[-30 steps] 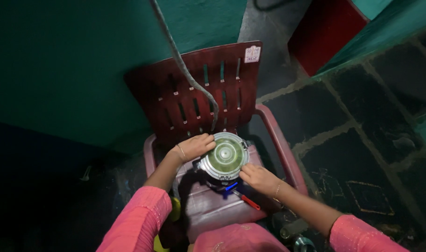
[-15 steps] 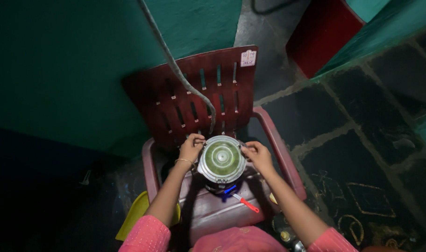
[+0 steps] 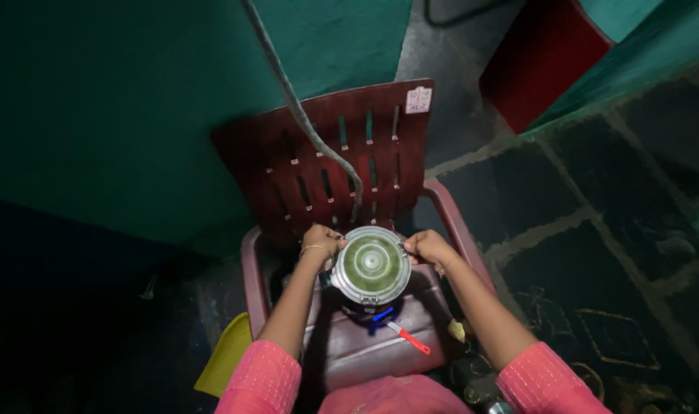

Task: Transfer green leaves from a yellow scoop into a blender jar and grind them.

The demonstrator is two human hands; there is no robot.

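Observation:
A round steel jar with a clear lid and green contents (image 3: 370, 265) stands on a blue base (image 3: 380, 315) on the seat of a dark red plastic chair (image 3: 342, 161). My left hand (image 3: 321, 239) grips the jar's left rim. On the right rim, my right hand (image 3: 426, 247) holds it the same way. Both arms wear pink sleeves.
A grey cord (image 3: 300, 115) hangs down over the chair back to the jar. A red-handled tool (image 3: 408, 338) lies on the seat in front. A yellow item (image 3: 227, 355) lies on the floor at the left. Teal wall behind, a red box (image 3: 541, 57) at upper right.
My right hand has moved from the front of the jar up to its right rim. My left hand has shifted to the left rim. The view has tilted a little.

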